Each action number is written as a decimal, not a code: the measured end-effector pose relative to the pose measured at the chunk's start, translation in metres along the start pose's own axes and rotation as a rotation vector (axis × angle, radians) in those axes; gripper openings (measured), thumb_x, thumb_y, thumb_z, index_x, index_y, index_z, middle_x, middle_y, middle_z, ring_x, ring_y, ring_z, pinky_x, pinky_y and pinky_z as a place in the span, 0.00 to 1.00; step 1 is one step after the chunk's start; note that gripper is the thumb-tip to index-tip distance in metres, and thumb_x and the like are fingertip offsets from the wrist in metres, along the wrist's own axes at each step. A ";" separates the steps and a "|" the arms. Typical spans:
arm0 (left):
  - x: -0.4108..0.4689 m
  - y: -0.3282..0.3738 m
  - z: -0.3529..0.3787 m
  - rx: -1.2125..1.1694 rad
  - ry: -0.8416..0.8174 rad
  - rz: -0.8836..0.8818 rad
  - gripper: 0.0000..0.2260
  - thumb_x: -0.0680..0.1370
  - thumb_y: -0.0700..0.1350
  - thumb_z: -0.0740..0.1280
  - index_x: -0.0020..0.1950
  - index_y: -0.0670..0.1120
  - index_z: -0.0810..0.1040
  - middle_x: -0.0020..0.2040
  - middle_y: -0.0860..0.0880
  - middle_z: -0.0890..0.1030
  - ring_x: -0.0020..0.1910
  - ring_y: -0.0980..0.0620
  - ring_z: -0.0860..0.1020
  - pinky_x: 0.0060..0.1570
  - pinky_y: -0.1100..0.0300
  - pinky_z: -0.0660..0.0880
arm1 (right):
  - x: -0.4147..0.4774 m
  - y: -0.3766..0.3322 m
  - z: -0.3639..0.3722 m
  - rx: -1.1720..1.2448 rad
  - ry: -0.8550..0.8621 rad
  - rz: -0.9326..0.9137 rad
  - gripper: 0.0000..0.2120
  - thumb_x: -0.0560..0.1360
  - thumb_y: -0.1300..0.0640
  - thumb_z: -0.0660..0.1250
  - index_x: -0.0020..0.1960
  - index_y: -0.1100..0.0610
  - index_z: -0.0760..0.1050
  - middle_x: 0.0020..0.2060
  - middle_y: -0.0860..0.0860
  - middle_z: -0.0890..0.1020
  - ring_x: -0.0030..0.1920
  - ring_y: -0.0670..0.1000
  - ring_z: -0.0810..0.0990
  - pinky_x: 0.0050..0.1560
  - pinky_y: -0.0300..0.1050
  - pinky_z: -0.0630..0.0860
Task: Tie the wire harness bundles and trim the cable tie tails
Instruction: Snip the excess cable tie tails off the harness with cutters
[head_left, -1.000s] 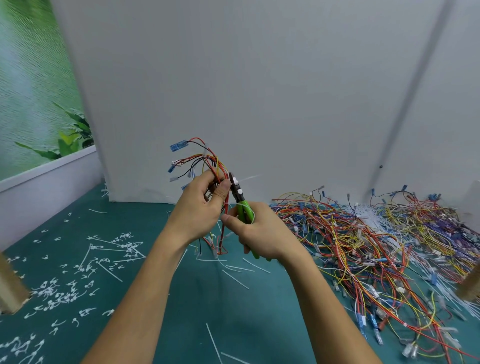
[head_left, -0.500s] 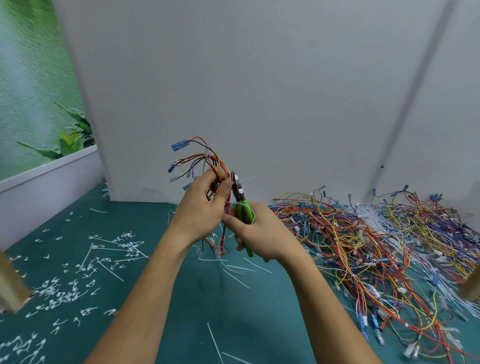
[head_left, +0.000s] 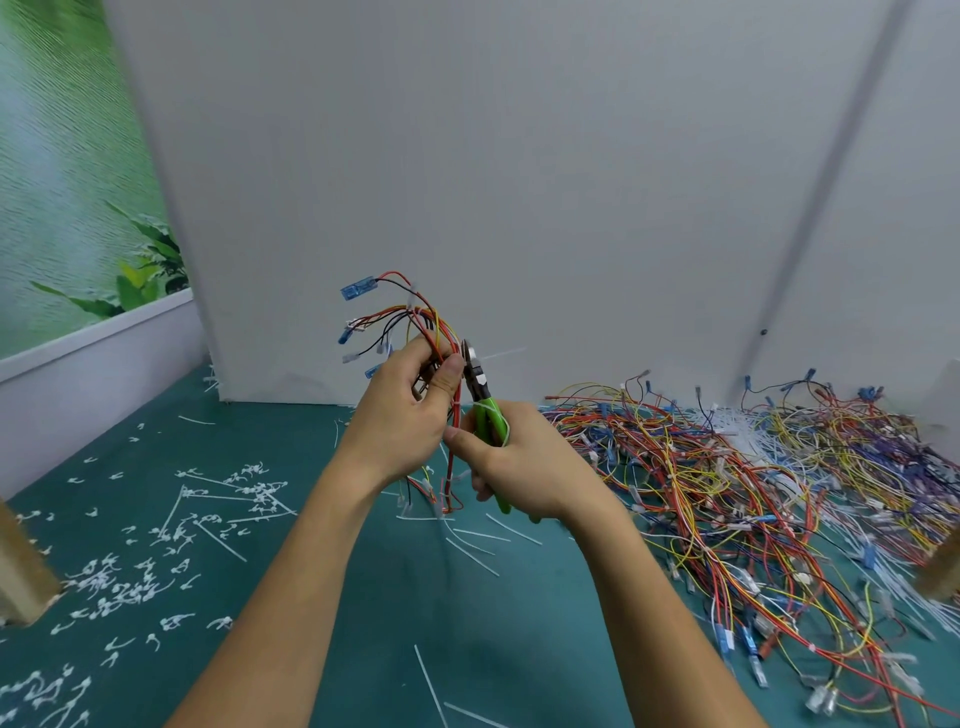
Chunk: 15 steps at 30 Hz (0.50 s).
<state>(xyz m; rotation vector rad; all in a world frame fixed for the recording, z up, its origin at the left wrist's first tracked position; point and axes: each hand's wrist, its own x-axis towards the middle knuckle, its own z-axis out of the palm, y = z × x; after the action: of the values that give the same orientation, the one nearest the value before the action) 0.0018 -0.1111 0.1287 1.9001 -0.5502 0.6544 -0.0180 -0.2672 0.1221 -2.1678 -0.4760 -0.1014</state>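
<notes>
My left hand (head_left: 402, 415) grips a small wire harness bundle (head_left: 410, 325) of red, yellow and black wires with blue and clear connectors fanning up and left. My right hand (head_left: 519, 462) holds green-handled cutters (head_left: 485, 410), jaws up beside my left thumb. The jaws sit at the base of a white cable tie tail (head_left: 501, 355) that sticks out to the right from the bundle. The bundle's lower wires hang below my hands toward the green table.
A large heap of loose wire harnesses (head_left: 753, 493) covers the table on the right. Cut white tie tails (head_left: 156, 545) litter the green surface on the left and several lie near the middle. A white wall panel (head_left: 519, 182) stands close behind.
Both hands have held almost still. The cutters' jaws have stayed at the tie tail, and the bundle has shifted only slightly.
</notes>
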 end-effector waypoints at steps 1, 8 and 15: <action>0.000 0.000 0.000 0.002 -0.001 0.000 0.07 0.85 0.48 0.62 0.47 0.56 0.75 0.40 0.52 0.79 0.36 0.61 0.74 0.36 0.73 0.69 | 0.000 -0.001 0.000 -0.003 0.004 -0.002 0.16 0.82 0.50 0.67 0.47 0.64 0.75 0.37 0.63 0.83 0.38 0.62 0.85 0.46 0.64 0.82; 0.000 0.002 -0.001 0.000 -0.007 -0.006 0.07 0.84 0.49 0.62 0.47 0.57 0.74 0.40 0.56 0.78 0.37 0.63 0.75 0.37 0.74 0.70 | -0.001 0.000 -0.001 -0.028 0.020 -0.014 0.15 0.82 0.48 0.67 0.47 0.59 0.77 0.30 0.56 0.77 0.28 0.55 0.76 0.37 0.59 0.80; 0.000 0.003 0.000 0.013 -0.010 0.001 0.07 0.84 0.49 0.61 0.47 0.57 0.74 0.40 0.57 0.77 0.39 0.63 0.76 0.38 0.75 0.69 | -0.002 0.000 -0.004 -0.015 -0.004 0.003 0.14 0.82 0.46 0.67 0.48 0.57 0.77 0.31 0.56 0.79 0.28 0.55 0.80 0.35 0.63 0.82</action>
<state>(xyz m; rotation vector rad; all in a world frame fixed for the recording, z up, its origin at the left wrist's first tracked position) 0.0001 -0.1121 0.1306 1.9158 -0.5539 0.6508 -0.0195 -0.2712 0.1242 -2.1835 -0.4759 -0.0999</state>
